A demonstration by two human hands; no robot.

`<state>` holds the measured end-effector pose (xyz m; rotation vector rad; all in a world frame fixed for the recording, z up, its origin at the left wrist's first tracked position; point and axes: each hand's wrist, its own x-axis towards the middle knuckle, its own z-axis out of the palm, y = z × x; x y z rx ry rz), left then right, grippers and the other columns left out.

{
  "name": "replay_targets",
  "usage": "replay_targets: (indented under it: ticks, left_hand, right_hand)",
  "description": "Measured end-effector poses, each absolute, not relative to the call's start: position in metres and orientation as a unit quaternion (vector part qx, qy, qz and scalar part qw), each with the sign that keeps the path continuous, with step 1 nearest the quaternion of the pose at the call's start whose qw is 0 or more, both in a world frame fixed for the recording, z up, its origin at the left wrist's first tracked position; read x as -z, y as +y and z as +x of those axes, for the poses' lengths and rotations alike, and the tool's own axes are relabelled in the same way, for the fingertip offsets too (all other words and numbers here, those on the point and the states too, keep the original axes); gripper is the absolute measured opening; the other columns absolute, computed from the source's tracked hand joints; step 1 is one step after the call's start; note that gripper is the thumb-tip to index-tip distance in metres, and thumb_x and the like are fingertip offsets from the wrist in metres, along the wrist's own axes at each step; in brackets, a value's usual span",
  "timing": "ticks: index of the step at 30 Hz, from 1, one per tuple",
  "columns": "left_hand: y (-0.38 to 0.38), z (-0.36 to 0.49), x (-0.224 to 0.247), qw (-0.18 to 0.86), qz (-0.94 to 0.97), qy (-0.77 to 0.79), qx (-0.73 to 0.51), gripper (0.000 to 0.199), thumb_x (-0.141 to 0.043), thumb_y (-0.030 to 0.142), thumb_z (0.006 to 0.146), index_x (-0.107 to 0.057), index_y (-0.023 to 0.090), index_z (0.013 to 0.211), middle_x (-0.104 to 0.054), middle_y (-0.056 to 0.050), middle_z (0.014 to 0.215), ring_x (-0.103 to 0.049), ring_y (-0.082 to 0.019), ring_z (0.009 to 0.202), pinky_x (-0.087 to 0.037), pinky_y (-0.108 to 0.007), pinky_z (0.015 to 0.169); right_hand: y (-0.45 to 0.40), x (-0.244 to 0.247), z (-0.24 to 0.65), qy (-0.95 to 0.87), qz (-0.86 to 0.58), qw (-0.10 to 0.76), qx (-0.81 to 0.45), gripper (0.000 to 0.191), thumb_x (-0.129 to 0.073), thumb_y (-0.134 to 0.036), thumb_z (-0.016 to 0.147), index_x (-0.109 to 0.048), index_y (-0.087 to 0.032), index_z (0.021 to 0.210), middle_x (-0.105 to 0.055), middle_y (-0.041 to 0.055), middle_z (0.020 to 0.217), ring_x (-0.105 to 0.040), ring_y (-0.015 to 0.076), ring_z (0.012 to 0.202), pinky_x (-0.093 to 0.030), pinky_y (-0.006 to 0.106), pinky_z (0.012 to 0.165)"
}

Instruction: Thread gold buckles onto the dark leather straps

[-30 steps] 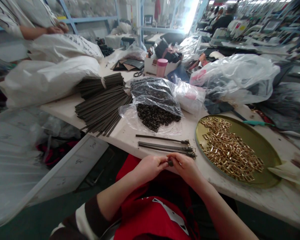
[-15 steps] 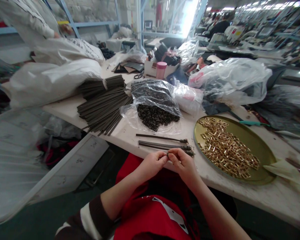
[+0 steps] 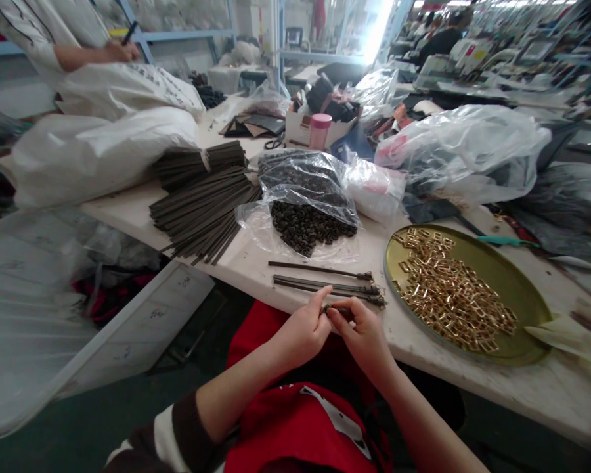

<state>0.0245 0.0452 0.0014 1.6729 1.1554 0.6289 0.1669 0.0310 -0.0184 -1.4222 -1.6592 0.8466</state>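
My left hand [image 3: 303,328] and my right hand [image 3: 359,328] meet at the table's front edge. Between their fingertips is a small dark strap end [image 3: 328,310], with a hint of metal on it; most of it is hidden by the fingers. The left index finger points up while the other fingers are curled in. My right thumb and index finger pinch the piece. Just beyond the hands lie several dark straps [image 3: 320,270] with loops and gold buckles at their right ends. A round gold tray [image 3: 525,295] of gold rectangular buckles [image 3: 453,289] stands to the right.
An opened clear bag [image 3: 305,177] spills small black loops [image 3: 308,226] mid-table. Bundled dark strips [image 3: 201,203] lie left of it. Behind are a pink-lidded jar [image 3: 320,131] and a plastic bag [image 3: 467,148]. At far left, a person's hand [image 3: 121,51] holds a pen above white sacks [image 3: 103,151].
My left index finger has lifted and my right fingers have shifted on the piece. The co-worker's hand has risen into view with a pen. The camera view has moved slightly.
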Motion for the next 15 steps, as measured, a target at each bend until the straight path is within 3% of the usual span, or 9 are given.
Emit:
replay_targets:
  ticks: [5, 8, 12, 15]
  left_hand:
    - [0.048, 0.021, 0.0, 0.478, 0.697, 0.466, -0.261, 0.053, -0.031, 0.018, 0.085, -0.021, 0.009, 0.136, -0.06, -0.007, 0.085, -0.057, -0.018, 0.077, -0.045, -0.031, 0.074]
    - [0.048, 0.02, 0.001, 0.475, 0.709, 0.455, -0.254, 0.053, -0.031, 0.02, 0.087, -0.018, 0.012, 0.138, -0.06, -0.005, 0.081, -0.056, -0.016, 0.072, -0.045, -0.029, 0.07]
    - [0.047, 0.019, -0.001, 0.462, 0.722, 0.454, -0.243, 0.053, -0.031, 0.024, 0.088, -0.017, 0.014, 0.139, -0.061, -0.006, 0.084, -0.058, -0.017, 0.076, -0.045, -0.03, 0.072]
    - [0.045, 0.018, -0.003, 0.471, 0.727, 0.441, -0.235, 0.054, -0.031, 0.024, 0.088, -0.014, 0.015, 0.139, -0.062, -0.009, 0.095, -0.06, -0.019, 0.085, -0.045, -0.032, 0.077]
  right_hand:
    - [0.027, 0.015, 0.168, -0.69, -0.492, 0.424, -0.32, 0.021, -0.043, -0.032, 0.087, -0.058, -0.02, 0.096, -0.061, 0.0049, 0.083, -0.056, 0.0177, 0.076, -0.043, 0.03, 0.068]
    - [0.028, 0.013, 0.165, -0.624, -0.518, 0.455, -0.368, 0.021, -0.043, -0.032, 0.087, -0.059, -0.02, 0.08, -0.057, 0.0014, 0.07, -0.052, 0.0145, 0.066, -0.041, 0.027, 0.061]
    - [0.035, 0.012, 0.159, -0.439, -0.517, 0.495, -0.543, 0.016, -0.061, -0.036, 0.076, -0.055, -0.022, 0.077, -0.052, -0.0034, 0.065, -0.047, 0.0103, 0.057, -0.039, 0.023, 0.054]
    - [0.038, 0.016, 0.161, -0.314, -0.452, 0.452, -0.702, 0.022, -0.064, -0.038, 0.072, -0.057, -0.022, 0.087, -0.053, -0.0029, 0.069, -0.045, 0.0089, 0.055, -0.039, 0.022, 0.053]
